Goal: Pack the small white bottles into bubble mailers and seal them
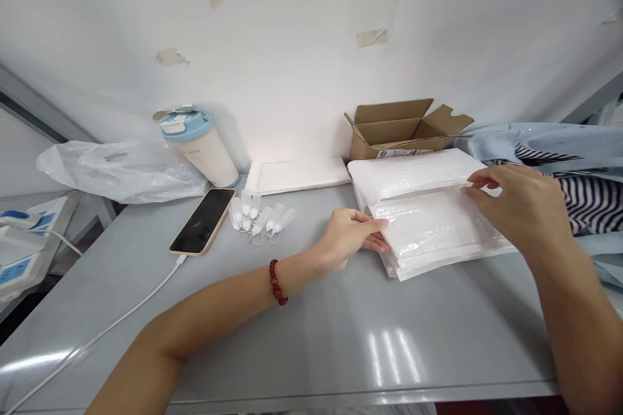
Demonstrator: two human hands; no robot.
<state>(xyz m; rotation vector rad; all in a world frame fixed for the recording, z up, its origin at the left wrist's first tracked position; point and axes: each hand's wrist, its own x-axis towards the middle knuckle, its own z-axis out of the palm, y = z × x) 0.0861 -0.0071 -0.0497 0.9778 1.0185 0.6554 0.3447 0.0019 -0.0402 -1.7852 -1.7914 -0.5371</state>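
Note:
A stack of white padded mailers (438,224) lies on the right half of the grey table, the top one with its flap showing. My left hand (357,233) grips the stack's left edge, thumb on top and fingers beneath. At the flap's right end, my right hand (511,198) pinches the edge of the top mailer between thumb and fingers. Left of my left hand lies a group of small clear dropper bottles (263,214) with white tips. Behind them rests a flat white mailer (296,175) against the wall.
An open cardboard box (409,130) stands behind the stack. Striped and light blue fabric (584,175) lies at right. On the left are a phone (204,220) on a white cable (131,311), a blue-lidded tumbler (204,149), a plastic bag (121,172) and power strips (24,246).

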